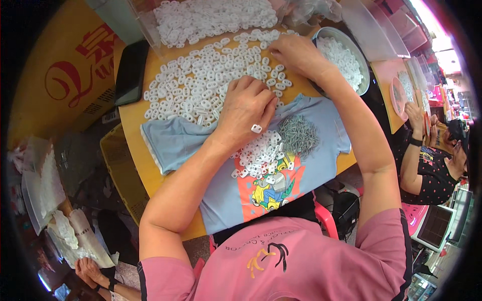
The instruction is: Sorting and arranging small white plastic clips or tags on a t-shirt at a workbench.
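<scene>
Small white oval plastic pieces with two holes [193,83] lie in a wide pile across the yellow table. My left hand [246,108] is over the near side of this pile, fingers curled together; whatever they hold is hidden. A single white piece [256,128] shows close below that hand. At the pile's far right, my right hand [298,54] bends down with its fingers drawn together at the pieces, their grip hidden. Nearer to me, a smaller heap of white plastic pieces [258,155] and a heap of small grey metal screws or nails [298,136] rest on a blue printed shirt [321,120].
A clear bin [145,30] full of white pieces stands at the far edge. Right of my right hand is a round metal bowl [365,80] of white parts. A black phone [131,70] lies at the left. Other people work at both sides.
</scene>
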Tool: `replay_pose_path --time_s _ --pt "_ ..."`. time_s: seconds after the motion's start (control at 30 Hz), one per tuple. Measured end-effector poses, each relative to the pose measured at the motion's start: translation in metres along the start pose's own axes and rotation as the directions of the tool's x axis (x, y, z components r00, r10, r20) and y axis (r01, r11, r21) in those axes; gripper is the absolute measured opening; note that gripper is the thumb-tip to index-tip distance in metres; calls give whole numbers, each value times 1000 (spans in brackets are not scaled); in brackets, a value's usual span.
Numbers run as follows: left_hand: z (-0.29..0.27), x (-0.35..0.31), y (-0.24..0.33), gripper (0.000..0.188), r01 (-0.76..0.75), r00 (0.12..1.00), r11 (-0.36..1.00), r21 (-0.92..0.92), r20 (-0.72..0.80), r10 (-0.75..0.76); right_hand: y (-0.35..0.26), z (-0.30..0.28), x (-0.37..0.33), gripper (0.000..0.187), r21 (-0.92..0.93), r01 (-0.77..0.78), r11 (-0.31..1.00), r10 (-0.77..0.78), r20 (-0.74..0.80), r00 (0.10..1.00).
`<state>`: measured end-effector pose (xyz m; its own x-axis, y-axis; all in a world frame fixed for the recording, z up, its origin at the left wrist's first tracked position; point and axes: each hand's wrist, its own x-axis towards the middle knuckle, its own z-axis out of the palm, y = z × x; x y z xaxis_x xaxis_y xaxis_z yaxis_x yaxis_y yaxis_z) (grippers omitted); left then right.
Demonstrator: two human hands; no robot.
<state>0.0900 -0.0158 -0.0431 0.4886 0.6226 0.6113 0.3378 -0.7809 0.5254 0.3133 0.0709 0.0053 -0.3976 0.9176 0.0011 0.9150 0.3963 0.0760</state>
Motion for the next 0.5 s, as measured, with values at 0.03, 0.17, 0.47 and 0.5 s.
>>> replay_pose_path --time_s 0.03,0.17,0.47,0.5 --pt "-1 -1 1 7 14 1000 1000 -9 15 -14 1 2 1 24 -6 32 999 -32 -23 999" --pt "-1 -2 -5 10 -18 1000 1000 9 2 18 -8 4 7 25 28 -46 999 48 -54 997" --pt "2 1 -5 9 -31 999 999 18 -22 31 -7 -8 -8 27 455 -119 883 194 -123 973" --pt "2 1 -4 9 -37 999 999 16 -31 38 -9 -17 -19 29 677 -221 702 259 46 965"
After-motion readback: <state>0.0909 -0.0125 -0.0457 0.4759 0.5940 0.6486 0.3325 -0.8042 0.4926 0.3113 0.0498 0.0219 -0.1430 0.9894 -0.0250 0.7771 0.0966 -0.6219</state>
